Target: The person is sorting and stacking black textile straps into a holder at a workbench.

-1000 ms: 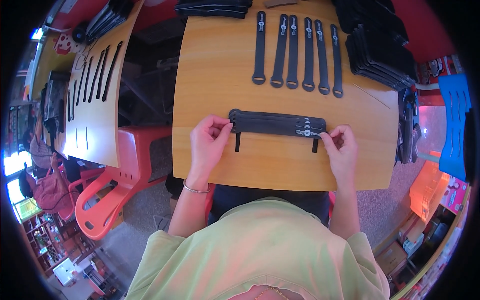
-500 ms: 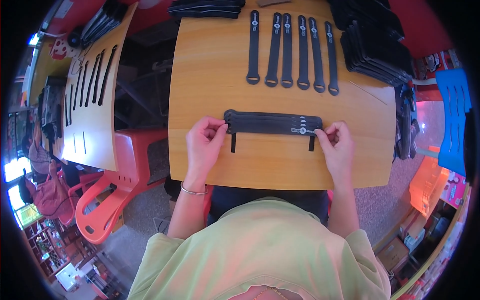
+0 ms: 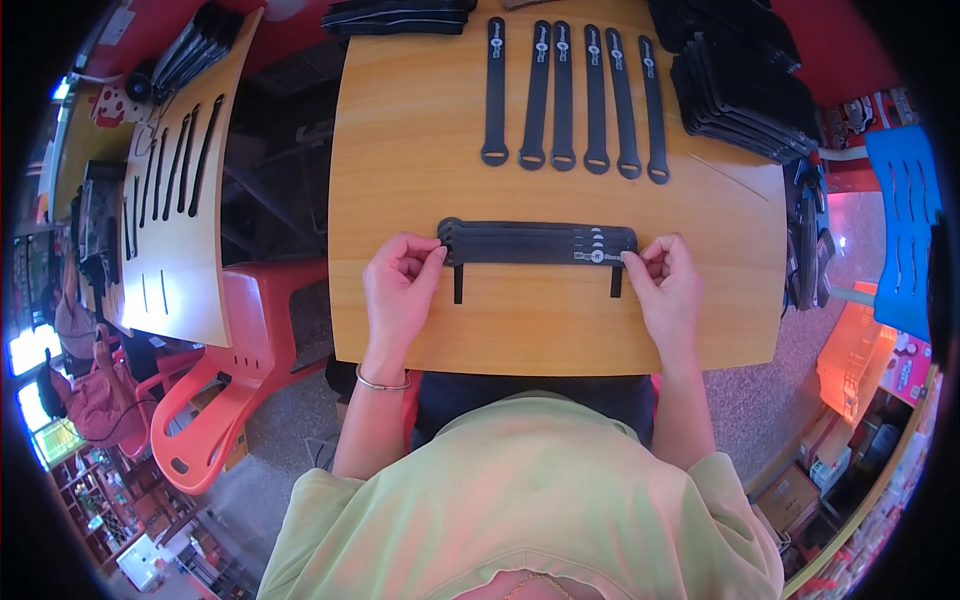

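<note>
A bundle of several black straps [image 3: 535, 243] lies crosswise on the wooden table [image 3: 420, 150], overlapped into one flat stack. My left hand [image 3: 400, 290] pinches its left, looped end. My right hand [image 3: 668, 285] pinches its right end. Two short black strips [image 3: 458, 283] stick out from under the bundle toward me, one near each hand. Farther away, a row of several single black straps [image 3: 575, 95] lies lengthwise, loops toward me.
Stacks of black straps sit at the table's far right corner [image 3: 740, 85] and far edge [image 3: 400, 15]. A second wooden table [image 3: 175, 200] with more straps stands to the left. A red plastic chair [image 3: 250, 370] is at lower left, a blue chair [image 3: 905, 230] at right.
Both hands stay on the bundle's ends; the bundle has barely shifted on the table. The view has tilted slightly.
</note>
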Demonstrator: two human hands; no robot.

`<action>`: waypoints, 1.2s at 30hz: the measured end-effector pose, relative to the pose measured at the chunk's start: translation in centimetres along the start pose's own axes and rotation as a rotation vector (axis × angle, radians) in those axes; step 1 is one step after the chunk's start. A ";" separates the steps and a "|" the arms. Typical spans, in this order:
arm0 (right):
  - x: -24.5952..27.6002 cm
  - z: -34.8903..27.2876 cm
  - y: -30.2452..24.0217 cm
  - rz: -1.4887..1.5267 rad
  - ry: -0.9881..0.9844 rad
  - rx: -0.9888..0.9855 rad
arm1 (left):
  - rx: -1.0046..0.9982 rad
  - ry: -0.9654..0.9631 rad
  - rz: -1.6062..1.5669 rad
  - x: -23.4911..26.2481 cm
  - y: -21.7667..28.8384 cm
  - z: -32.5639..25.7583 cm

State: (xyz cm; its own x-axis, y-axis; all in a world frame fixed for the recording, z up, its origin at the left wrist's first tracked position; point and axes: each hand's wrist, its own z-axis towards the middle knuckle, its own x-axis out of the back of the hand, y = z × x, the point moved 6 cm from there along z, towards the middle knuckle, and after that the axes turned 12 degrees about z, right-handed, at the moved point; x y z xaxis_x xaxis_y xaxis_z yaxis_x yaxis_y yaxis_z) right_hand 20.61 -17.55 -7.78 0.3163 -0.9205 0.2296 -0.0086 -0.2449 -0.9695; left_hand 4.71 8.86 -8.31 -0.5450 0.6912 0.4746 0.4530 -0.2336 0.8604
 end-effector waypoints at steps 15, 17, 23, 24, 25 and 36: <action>-0.1 0.1 -0.5 -0.028 0.008 0.018 | -0.018 0.014 0.007 0.0 -0.2 0.1; -0.1 0.0 -0.5 -0.028 0.008 0.016 | -0.014 0.013 0.014 0.0 -0.2 0.0; -0.2 0.0 -0.6 -0.040 0.004 0.014 | -0.021 0.025 0.010 0.0 -0.1 0.0; -0.2 0.0 -0.6 -0.055 0.001 0.016 | -0.022 0.028 0.009 0.1 -0.1 0.0; -0.3 0.0 -0.7 -0.054 -0.001 0.018 | -0.019 0.026 0.015 0.1 -0.1 0.0; -0.3 0.0 -0.9 -0.083 0.020 0.071 | -0.037 0.037 0.012 0.0 -0.1 -0.1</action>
State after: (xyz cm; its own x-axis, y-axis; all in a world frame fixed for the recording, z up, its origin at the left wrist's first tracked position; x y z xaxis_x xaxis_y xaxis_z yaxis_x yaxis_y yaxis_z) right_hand 20.50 -17.05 -7.00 0.2937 -0.9040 0.3107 0.0839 -0.2994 -0.9504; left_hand 4.56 8.84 -8.34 -0.5652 0.6627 0.4912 0.4339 -0.2676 0.8603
